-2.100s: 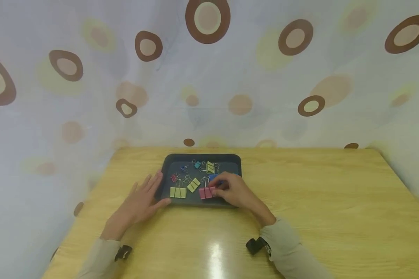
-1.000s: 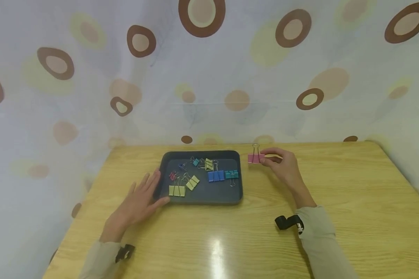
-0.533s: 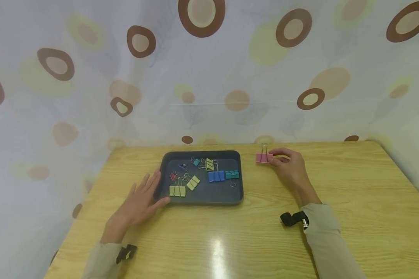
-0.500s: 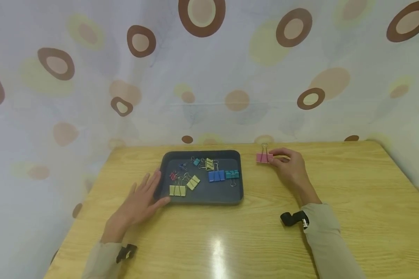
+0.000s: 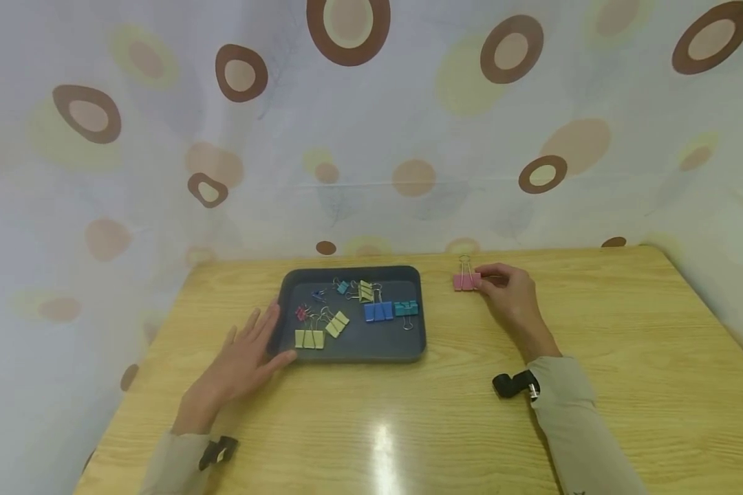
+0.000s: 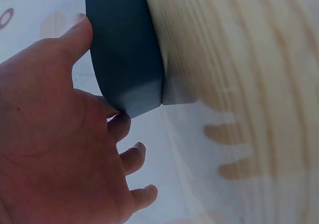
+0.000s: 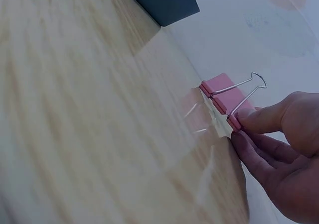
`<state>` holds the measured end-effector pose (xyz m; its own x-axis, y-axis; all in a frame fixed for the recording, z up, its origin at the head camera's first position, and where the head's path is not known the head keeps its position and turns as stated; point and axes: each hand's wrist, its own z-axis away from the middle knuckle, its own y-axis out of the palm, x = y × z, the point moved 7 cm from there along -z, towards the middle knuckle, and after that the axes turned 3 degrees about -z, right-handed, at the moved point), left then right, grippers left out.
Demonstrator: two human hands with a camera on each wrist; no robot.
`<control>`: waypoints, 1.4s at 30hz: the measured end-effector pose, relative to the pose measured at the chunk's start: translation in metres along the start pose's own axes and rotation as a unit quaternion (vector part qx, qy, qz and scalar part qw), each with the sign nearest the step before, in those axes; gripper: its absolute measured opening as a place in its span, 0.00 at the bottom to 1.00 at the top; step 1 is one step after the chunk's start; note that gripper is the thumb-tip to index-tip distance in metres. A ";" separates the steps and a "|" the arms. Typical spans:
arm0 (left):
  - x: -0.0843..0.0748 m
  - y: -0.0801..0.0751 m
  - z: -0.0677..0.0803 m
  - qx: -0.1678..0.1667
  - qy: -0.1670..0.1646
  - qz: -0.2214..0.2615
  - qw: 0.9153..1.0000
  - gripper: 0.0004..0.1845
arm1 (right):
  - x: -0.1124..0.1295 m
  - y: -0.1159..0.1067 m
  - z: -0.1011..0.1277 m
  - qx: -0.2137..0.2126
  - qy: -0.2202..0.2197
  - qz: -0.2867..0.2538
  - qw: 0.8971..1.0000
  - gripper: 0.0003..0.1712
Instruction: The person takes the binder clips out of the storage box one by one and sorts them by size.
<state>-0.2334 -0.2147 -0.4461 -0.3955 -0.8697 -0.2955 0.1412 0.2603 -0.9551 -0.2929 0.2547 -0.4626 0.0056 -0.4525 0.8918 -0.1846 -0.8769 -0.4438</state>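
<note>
Beyond the tray's right side, near the table's back edge, my right hand point(image 5: 512, 295) pinches one end of a pink binder clip point(image 5: 466, 282) between thumb and fingers. The right wrist view has the pink binder clip point(image 7: 227, 92) close over the tabletop, its wire handles pointing away from it. My left hand point(image 5: 238, 364) rests against the left end of a dark tray point(image 5: 365, 347), fingers extended and spread. In the left wrist view, thumb and index finger touch the tray's wall point(image 6: 124, 45), while the other fingers reach past its corner.
Inside the tray lie several binder clips: a large yellow clip point(image 5: 309, 339), smaller yellow ones, a blue clip point(image 5: 378, 312), a teal clip point(image 5: 406, 308) and small red, blue and teal ones. A patterned curtain point(image 5: 371, 213) stands behind the wooden table point(image 5: 322, 426).
My right hand has carried the pink binder clip out of the tray, to the right and back over the table. Lately it has barely moved. My left hand stays at the tray.
</note>
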 end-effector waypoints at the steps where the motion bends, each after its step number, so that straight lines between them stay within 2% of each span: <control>1: 0.000 0.000 0.000 0.000 0.000 0.000 1.000 0.49 | 0.000 0.000 0.000 -0.003 -0.004 0.009 1.000 0.14; 5: -0.001 0.000 0.001 0.001 0.002 0.000 1.000 0.49 | -0.001 -0.001 0.000 -0.010 -0.012 0.032 0.999 0.13; 10: 0.000 -0.001 0.001 -0.002 0.001 -0.001 1.000 0.49 | -0.002 0.001 0.000 -0.011 -0.013 0.034 0.999 0.13; 14: 0.002 0.000 0.001 -0.002 0.000 -0.001 1.000 0.49 | -0.001 0.002 -0.002 -0.011 -0.011 0.022 1.000 0.13; 19: 0.004 0.002 0.001 -0.004 0.000 -0.004 1.000 0.49 | 0.000 0.001 0.002 0.003 0.029 -0.015 0.999 0.16; 20: 0.005 0.002 0.001 -0.005 -0.001 -0.005 1.000 0.49 | 0.002 0.000 0.003 0.004 0.026 -0.017 1.000 0.16; 23: 0.006 0.003 0.000 -0.006 0.000 -0.005 1.000 0.49 | 0.015 -0.007 0.004 -0.002 -0.019 0.000 1.000 0.15; 26: 0.006 0.003 0.000 -0.004 0.001 -0.005 1.000 0.50 | 0.032 -0.011 0.005 -0.013 -0.092 0.024 0.995 0.13; 29: 0.006 0.003 -0.001 -0.003 0.001 -0.002 1.000 0.50 | 0.044 -0.010 0.006 -0.010 -0.125 0.016 0.992 0.14; 37: 0.003 0.002 -0.003 -0.009 0.004 -0.008 1.000 0.50 | 0.059 0.003 0.014 0.019 -0.135 -0.018 0.990 0.16; 39: 0.002 0.002 -0.002 -0.011 0.004 -0.009 1.000 0.50 | 0.062 0.009 0.017 0.032 -0.141 -0.041 0.989 0.16; 42: 0.001 0.000 0.000 -0.015 0.003 -0.007 1.000 0.50 | 0.076 0.018 0.022 0.049 -0.146 -0.058 0.986 0.16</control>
<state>-0.2343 -0.2157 -0.4465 -0.4020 -0.8709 -0.2826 0.1088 0.2610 -0.9592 -0.2739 0.2007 -0.4045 0.3062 -0.3631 0.8800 -0.0694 -0.9305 -0.3598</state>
